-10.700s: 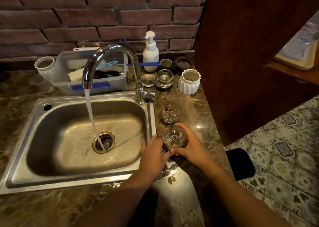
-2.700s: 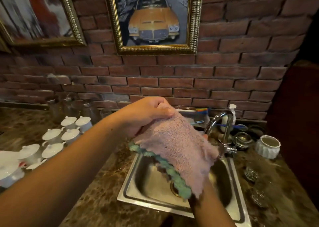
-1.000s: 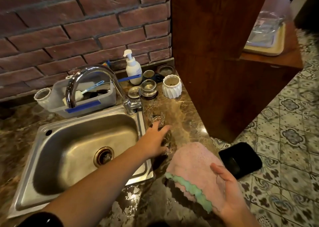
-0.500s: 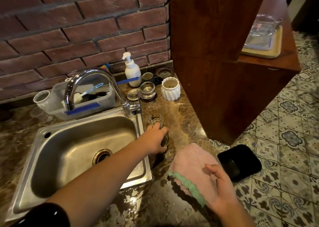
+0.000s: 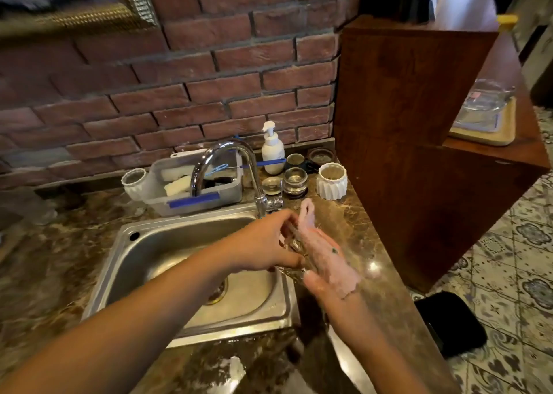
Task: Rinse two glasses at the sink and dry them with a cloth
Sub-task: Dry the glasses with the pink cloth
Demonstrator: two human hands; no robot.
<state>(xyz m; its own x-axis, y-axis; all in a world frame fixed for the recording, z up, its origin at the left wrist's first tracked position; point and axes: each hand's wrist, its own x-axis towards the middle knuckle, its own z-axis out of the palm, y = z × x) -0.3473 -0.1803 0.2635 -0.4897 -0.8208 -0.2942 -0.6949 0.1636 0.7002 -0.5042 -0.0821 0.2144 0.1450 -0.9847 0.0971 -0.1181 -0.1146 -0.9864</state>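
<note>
My left hand (image 5: 263, 244) grips a small clear glass (image 5: 291, 240) just right of the steel sink (image 5: 191, 229), above the marble counter. The glass is motion-blurred and mostly covered. My right hand (image 5: 324, 289) holds a pink cloth (image 5: 326, 259) pressed against the glass from the right; the cloth drapes over my fingers and sticks up behind them. The second glass is not visible; my hands and the cloth cover the spot where it stood. No water runs from the tap (image 5: 223, 160).
Behind the sink are a grey caddy with sponges (image 5: 197, 190), a soap pump bottle (image 5: 272, 151), small metal jars (image 5: 295, 179) and a white ribbed cup (image 5: 331, 181). A wooden cabinet side (image 5: 404, 130) bounds the counter on the right. A black mat (image 5: 452, 322) lies on the tiled floor.
My left hand has lifted the glass off the counter. My right hand has brought the pink cloth up against it. The camera has tilted upward.
</note>
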